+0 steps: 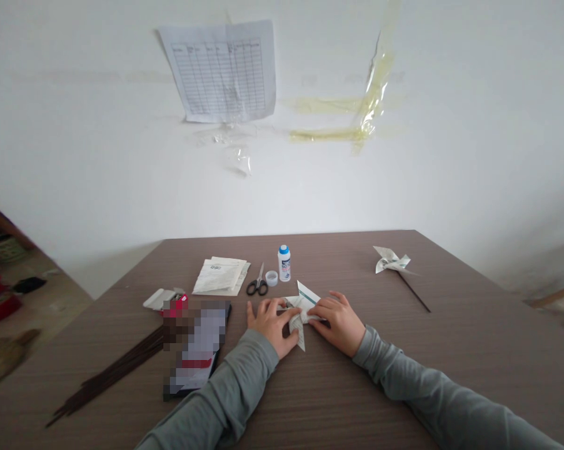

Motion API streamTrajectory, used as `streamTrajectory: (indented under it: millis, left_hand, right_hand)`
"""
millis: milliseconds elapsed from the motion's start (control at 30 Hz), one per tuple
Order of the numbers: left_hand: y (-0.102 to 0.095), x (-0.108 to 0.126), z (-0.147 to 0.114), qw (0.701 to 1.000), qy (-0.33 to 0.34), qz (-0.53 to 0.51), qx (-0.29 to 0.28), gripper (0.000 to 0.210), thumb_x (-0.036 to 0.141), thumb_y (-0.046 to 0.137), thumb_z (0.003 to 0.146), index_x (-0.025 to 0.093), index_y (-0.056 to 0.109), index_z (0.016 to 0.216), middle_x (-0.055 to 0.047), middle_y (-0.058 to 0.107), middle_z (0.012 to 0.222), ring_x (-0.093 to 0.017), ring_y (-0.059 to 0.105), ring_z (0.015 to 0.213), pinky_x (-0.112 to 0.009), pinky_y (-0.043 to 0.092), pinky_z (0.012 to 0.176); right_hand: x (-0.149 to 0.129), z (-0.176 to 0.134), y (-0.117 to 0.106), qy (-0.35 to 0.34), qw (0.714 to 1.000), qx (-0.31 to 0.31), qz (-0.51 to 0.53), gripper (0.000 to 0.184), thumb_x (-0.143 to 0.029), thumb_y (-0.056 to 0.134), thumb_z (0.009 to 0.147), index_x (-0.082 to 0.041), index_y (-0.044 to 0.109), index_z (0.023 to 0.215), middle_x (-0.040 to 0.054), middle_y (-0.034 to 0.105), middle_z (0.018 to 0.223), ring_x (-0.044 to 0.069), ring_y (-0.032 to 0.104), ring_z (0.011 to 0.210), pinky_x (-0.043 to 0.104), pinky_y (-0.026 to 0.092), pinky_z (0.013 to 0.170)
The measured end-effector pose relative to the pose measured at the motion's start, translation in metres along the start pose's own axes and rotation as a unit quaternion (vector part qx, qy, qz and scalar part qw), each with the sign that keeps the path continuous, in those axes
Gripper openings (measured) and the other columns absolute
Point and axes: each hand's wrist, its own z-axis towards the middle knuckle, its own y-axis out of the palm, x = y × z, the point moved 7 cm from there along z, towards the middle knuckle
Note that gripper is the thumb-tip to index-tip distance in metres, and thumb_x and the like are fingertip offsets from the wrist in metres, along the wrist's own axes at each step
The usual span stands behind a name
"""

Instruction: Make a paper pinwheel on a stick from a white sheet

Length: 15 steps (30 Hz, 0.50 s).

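A folded paper pinwheel (309, 292) with printed text and a green stripe lies on the table between my hands. My left hand (271, 325) grips its left side near the centre, thumb and fingers bent over the paper. From the other side, my right hand (341, 322) pinches the pinwheel near the middle with thumb and forefinger. Parts of the blades are hidden under my fingers. Just beyond my hands stand a white bottle with a blue cap (284, 265) and a small clear cup or cap (271, 279). Black-handled scissors (257, 286) lie beside them.
A pinwheel on a dark stick (394, 262) lies at the right. To the left are paper sheets (220, 277), an open red-and-white box (169, 301), a bundle of dark sticks (117, 365) and a blurred phone-like device (200, 347). The wall (282, 200) rises behind the table.
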Motion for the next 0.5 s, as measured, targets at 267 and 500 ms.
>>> streamTrajectory:
  millis: [267, 500]
  left_hand:
    - [0.0005, -0.0007, 0.0009, 1.000, -0.001, 0.003, 0.004, 0.063, 0.049, 0.086, 0.104, 0.061, 0.090, 0.166, -0.008, 0.084, 0.172, -0.053, 0.068, 0.168, -0.096, 0.037, 0.153]
    - [0.0012, -0.0018, 0.0006, 1.000, -0.005, 0.001, 0.015, 0.066, 0.047, 0.088, 0.103, 0.054, 0.088, 0.169, -0.009, 0.084, 0.173, -0.053, 0.069, 0.168, -0.096, 0.036, 0.154]
  right_hand:
    - [-0.0014, -0.0006, -0.0006, -0.006, 1.000, 0.006, -0.013, 0.018, -0.022, 0.087, 0.116, -0.034, 0.098, 0.121, 0.0048, 0.098, 0.107, 0.031, 0.093, 0.102, 0.058, 0.065, 0.133]
    - [0.0009, -0.0017, 0.0032, 0.000, 1.000, -0.011, -0.002, 0.020, -0.025, 0.080, 0.122, -0.032, 0.098, 0.125, 0.0065, 0.096, 0.110, 0.029, 0.090, 0.106, 0.059, 0.062, 0.137]
